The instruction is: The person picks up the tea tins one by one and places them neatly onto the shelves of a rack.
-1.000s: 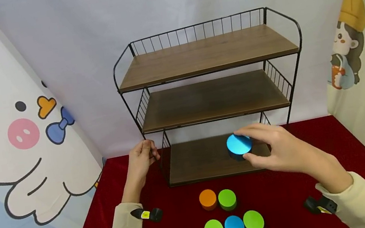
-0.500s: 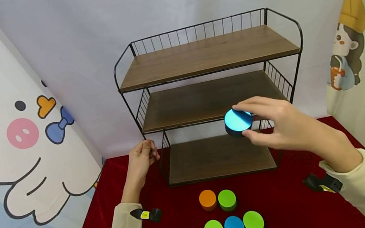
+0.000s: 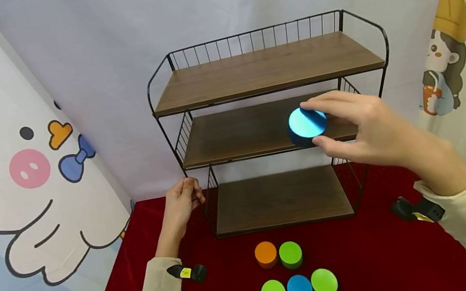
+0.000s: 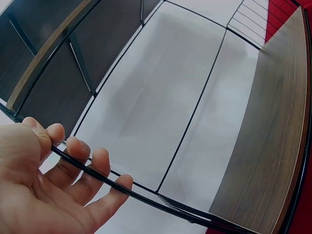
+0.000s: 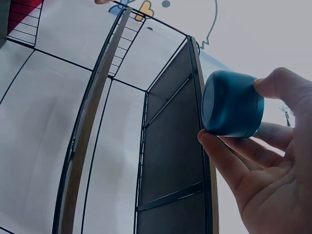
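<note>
Between thumb and fingers, my right hand [image 3: 369, 126] pinches a blue round tin [image 3: 306, 124], held in front of the middle board of the rack. The right wrist view shows this tin [image 5: 233, 105] as a short metallic cylinder with a rounded edge. My left hand [image 3: 181, 199] grips the left front post of the black wire rack [image 3: 178, 149]. Its fingers curl round the thin rod [image 4: 92, 173] in the left wrist view. On the red cloth before the rack are an orange round tin [image 3: 266, 254], several green round tins [image 3: 291, 254] and another blue round tin [image 3: 299, 288].
The rack has a wooden top shelf [image 3: 266, 69], a middle shelf [image 3: 240, 131] and a bottom shelf [image 3: 278, 199]. It stands on a dark red cloth [image 3: 369, 256]. A white curtain [image 3: 84, 47] hangs behind, with printed cartoon figures at both sides.
My right hand has risen with the blue tin from just over the bottom shelf to the height of the middle shelf, drifting slightly right. The left hand keeps its grip on the post.
</note>
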A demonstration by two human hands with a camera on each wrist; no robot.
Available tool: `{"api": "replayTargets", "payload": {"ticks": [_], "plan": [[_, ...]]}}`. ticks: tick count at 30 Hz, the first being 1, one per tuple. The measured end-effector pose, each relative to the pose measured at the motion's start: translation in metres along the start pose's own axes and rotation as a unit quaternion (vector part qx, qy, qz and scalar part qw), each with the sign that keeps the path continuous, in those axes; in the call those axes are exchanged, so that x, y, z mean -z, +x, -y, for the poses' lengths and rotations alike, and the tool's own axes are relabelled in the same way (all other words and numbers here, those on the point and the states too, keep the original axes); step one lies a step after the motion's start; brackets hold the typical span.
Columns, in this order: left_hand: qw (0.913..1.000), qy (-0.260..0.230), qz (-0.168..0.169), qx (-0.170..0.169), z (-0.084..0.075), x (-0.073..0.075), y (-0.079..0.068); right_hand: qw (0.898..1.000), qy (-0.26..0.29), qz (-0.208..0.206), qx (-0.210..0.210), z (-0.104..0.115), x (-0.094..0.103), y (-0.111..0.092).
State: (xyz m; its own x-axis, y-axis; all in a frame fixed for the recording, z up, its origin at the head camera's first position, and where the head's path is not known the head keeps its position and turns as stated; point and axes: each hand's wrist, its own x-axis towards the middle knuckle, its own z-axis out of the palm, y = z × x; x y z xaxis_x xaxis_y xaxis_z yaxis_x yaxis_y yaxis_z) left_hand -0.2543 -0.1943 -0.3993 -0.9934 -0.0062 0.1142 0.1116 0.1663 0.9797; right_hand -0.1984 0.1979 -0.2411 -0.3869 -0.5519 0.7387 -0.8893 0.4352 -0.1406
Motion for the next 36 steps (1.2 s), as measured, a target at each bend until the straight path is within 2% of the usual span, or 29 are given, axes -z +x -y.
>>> {"api": "replayTargets", "payload": {"ticks": [14,24,32,36], "plan": [[1.0000,0.002,0.006,-0.004,0.000,0.000,0.001,1.000,-0.021,-0.007,-0.003,-0.004,0.017,0.019],[0.9999,0.009,0.004,0.000,0.002,0.001,0.002,1.000,-0.015,-0.018,-0.012,-0.008,0.028,0.029],[0.9999,0.012,0.003,0.002,0.002,0.001,0.002,0.999,0.014,-0.033,-0.028,-0.020,0.034,0.037],[0.9999,0.013,0.005,0.004,0.002,0.001,0.002,0.999,0.003,-0.041,-0.034,-0.027,0.037,0.041]]}}
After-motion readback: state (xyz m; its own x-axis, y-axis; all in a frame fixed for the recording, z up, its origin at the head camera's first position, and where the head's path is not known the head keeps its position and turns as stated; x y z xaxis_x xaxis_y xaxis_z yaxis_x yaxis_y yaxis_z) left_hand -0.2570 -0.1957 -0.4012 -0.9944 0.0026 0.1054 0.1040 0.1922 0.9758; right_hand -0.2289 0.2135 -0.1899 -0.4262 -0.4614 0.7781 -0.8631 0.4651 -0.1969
